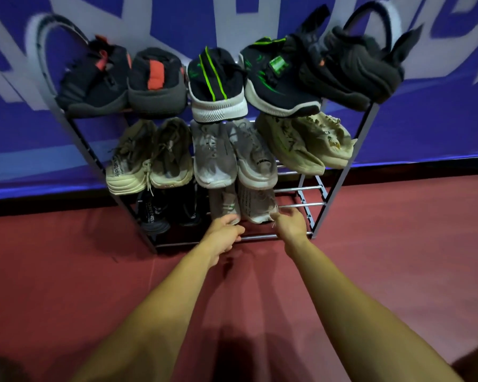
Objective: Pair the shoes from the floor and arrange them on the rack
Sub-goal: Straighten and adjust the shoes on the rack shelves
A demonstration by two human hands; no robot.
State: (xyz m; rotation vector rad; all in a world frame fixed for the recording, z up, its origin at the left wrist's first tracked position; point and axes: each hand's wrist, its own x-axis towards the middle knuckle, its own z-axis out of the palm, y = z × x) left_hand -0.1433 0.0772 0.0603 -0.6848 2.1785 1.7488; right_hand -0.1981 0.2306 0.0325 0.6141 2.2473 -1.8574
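Head view looks down on a three-tier shoe rack (351, 150) standing on a red floor (384, 271) against a blue banner wall (425, 119). Both bare arms reach to the bottom tier. The left hand (223, 235) rests at the heel of the left shoe of a pale grey pair (242, 206), fingers curled over its back edge; the right hand (290, 224) touches the heel of that pair's right shoe. Whether either grip is clamped on a heel or only pressing against it, I cannot tell, since the fingertips are partly hidden.

Black sneakers with red tabs (122, 81), black ones with green stripes (249, 81) and dark slip-ons (353, 67) fill the top tier. Three light pairs fill the middle. A black pair (167, 213) sits on the bottom left beside the grey pair, and the bars (301, 205) to the right of it are bare.

My judgement: this is the seating of a pair on the lowest tier, late in the task, as no loose shoes show on the floor. The next move calls for pushing both heels in evenly so the toes line up, then letting go.
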